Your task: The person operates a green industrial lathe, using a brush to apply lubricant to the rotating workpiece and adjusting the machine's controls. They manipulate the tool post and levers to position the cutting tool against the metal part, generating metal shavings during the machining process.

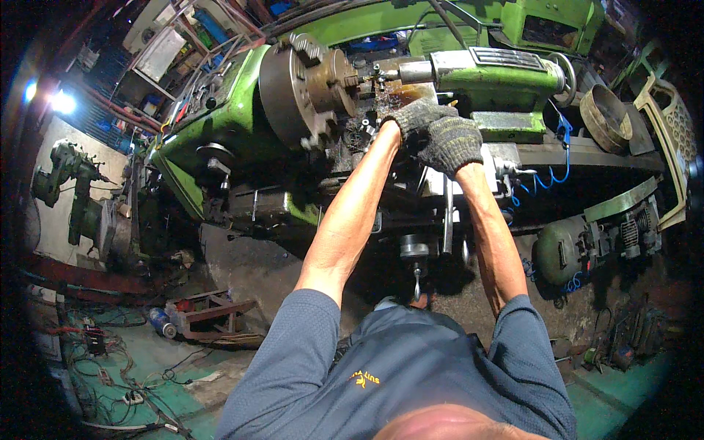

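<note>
Both my hands wear dark grey knitted gloves and are close together over the carriage of a green metal lathe. My left hand is closed, its fingers curled over something at the tool post that I cannot make out. Just beside it and nearer to me, my right hand is closed too; the gloves hide what it grips. To the left of my hands is the big lathe chuck with stepped jaws. Beyond them, the tailstock quill points toward the chuck. Metal chips lie below the chuck.
A tailstock handwheel stands at the far right, near a large metal ring. A blue coiled air hose hangs below the bed. A green compressor tank is at lower right. Cables cover the floor at left.
</note>
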The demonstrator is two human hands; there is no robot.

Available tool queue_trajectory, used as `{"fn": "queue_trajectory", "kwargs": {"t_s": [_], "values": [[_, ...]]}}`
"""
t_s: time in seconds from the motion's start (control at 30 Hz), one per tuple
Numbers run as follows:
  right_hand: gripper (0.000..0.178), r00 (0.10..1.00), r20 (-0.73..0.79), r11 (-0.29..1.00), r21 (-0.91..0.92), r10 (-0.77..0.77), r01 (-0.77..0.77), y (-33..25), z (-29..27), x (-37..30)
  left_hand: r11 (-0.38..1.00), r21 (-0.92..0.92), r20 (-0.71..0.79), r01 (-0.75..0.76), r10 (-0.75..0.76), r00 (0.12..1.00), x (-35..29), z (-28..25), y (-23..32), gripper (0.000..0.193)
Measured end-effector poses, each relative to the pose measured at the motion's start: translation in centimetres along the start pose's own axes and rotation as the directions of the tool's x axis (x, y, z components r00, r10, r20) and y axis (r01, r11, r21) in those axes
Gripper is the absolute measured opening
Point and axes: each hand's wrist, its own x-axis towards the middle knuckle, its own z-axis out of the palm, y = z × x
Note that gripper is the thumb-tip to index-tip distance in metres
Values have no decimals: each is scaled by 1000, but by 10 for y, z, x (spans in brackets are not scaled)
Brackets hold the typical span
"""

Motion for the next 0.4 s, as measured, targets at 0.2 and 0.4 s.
{"fn": "queue_trajectory", "kwargs": {"t_s": [0.2, 0.4], "values": [[32, 1000, -6, 1000, -14, 9, -10, -1, 0, 0, 997, 20, -8, -71, 71, 997, 7, 1, -12, 20], [32, 1000, -20, 1000, -21, 2, -2, -1, 1, 0, 999, -29, -25, -41, 40, 999, 11, 3, -22, 20]]}}
